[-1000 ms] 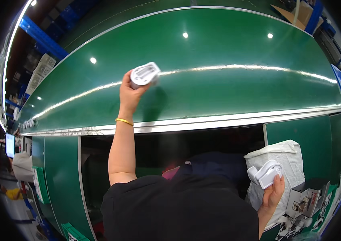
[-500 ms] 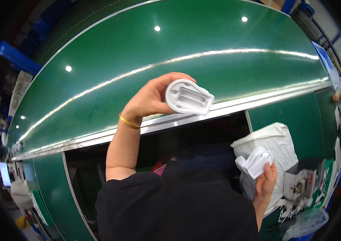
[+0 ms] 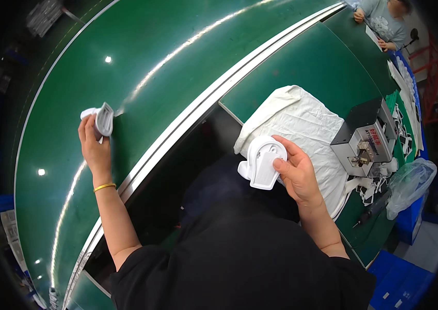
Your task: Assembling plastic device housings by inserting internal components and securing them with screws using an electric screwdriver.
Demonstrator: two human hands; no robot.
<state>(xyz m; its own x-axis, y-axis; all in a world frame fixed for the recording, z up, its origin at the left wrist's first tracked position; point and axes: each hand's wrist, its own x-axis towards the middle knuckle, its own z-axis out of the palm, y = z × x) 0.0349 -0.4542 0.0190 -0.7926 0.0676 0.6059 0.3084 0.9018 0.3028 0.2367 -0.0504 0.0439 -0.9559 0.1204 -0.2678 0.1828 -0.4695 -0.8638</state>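
A white, hard-looking casing (image 3: 267,170), rounded at one end and narrowing to a blunt, straight-edged one, sits above the near edge of a pale sheet. Its surface is matte and smooth, with a raised curved rim around a recess and a flat panel across the narrow part. The right hand (image 3: 300,173) grips it by the side, thumb on the panel's edge.

The left hand (image 3: 95,147) is closed around a second white casing (image 3: 104,121), slightly blurred and turned edge-on, over the glossy green bench (image 3: 177,67); whether it touches the bench I cannot tell.

The soft, creased white sheet (image 3: 301,116) spreads on a green side table (image 3: 296,64). Beside it stand a boxy grey metal machine (image 3: 358,150), thin white scraps (image 3: 367,194) and a crinkled, clear plastic bag (image 3: 412,186).
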